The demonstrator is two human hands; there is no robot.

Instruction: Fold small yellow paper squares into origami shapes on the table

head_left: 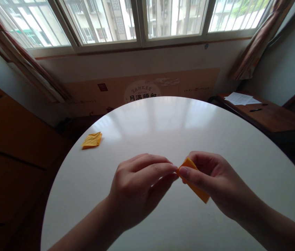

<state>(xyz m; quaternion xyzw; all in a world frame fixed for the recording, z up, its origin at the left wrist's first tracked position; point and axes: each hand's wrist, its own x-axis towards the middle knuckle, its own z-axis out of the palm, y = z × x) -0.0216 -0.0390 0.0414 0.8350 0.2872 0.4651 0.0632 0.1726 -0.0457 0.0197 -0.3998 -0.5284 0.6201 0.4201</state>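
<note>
Above the white round table (84, 195), a small folded piece of orange paper (197, 190) is held between my two hands. My right hand (215, 174) grips it with the thumb on top and the fingers curled behind. My left hand (142, 184) pinches the paper's left corner with its fingertips pressed together. The folded paper slants down to the right, its lower end sticking out below my right thumb. Farther off, near the table's left edge, lies a crumpled, folded yellow-orange paper (92, 140), touched by neither hand.
A brown wooden desk (280, 115) stands beyond the table on the right, with white paper sheets (242, 99) and a small dark object (255, 110) on it. Barred windows (173, 17) and curtains (257, 45) line the far wall. An orange-brown cabinet (8, 157) is at the left.
</note>
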